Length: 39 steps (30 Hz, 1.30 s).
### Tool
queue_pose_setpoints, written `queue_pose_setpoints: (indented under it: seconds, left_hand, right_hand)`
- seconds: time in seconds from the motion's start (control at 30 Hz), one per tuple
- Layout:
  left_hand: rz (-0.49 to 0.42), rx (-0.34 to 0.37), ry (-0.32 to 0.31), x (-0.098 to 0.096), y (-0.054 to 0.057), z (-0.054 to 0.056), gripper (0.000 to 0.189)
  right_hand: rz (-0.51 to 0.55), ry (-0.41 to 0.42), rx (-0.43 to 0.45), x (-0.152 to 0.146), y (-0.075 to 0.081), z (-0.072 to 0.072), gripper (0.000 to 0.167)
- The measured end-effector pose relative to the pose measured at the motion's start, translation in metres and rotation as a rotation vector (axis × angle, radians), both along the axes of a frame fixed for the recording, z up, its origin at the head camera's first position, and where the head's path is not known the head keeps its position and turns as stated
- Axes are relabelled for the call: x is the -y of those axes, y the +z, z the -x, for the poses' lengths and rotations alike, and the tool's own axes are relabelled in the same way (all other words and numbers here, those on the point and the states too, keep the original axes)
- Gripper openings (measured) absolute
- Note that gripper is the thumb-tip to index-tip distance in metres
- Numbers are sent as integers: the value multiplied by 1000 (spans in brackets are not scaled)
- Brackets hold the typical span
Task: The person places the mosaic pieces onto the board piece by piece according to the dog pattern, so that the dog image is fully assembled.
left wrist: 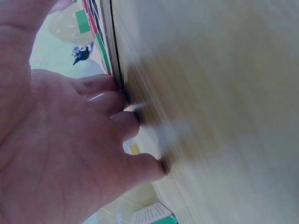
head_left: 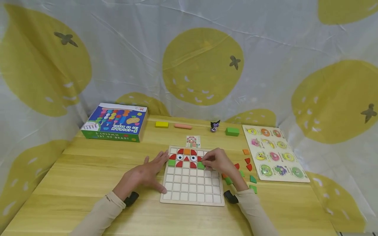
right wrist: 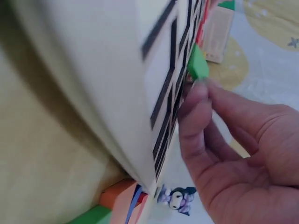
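A wooden grid board (head_left: 189, 188) lies on the table. Its upper rows hold red pieces, an orange square (head_left: 187, 151), two eye tiles and a red triangle (head_left: 186, 159). At the left end of a lower row sits a green piece (head_left: 171, 163). My left hand (head_left: 147, 173) is spread, thumb and fingertips resting along the board's left edge. At the board's upper right, my right hand (head_left: 219, 160) pinches a green tile (right wrist: 198, 65) between thumb and fingers. In the head view that tile is partly tilted or set in a cell; I cannot tell which.
Loose red, orange and green pieces (head_left: 253, 179) lie right of the board. A small picture card (head_left: 193, 141) is above it. Farther back stand a beads box (head_left: 113, 123), yellow block (head_left: 162, 124), orange stick (head_left: 183, 126), figurine (head_left: 214, 126) and green block (head_left: 232, 131). A fruit puzzle (head_left: 276, 154) lies right.
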State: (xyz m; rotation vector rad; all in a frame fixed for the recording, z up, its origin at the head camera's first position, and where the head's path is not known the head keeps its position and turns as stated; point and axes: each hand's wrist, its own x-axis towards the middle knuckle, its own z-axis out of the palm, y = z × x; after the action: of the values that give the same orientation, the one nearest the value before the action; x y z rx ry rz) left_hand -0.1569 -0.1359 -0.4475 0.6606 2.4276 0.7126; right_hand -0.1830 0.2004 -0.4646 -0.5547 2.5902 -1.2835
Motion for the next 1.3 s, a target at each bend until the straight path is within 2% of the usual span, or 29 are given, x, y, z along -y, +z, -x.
queue_pose_setpoints:
  seconds: [0.13,0.27,0.67,0.93,1.1,1.3]
  left_hand:
    - [7,3,-1,-1,0,1,135]
    - [9,1,-3,-1,0,1,136]
    - [15,-6,-2,-1,0,1,135]
    - [16,1,-2,-3,-1,1,135]
    - [11,-2,0,-2,-3,0,136]
    - [1,-7,-7,0,-2,1,136]
  right_hand:
    - [-37,26,-62,1,1,0,7]
    - [-60,43,-83,0,0,0,9]
    - [-74,29,-94,0,-2,0,7]
    - [-61,24,-49,-3,0,-2,6]
    - [-74,43,-89,-23,11,2,9]
    - [-74,20,-95,-76,23,4,18]
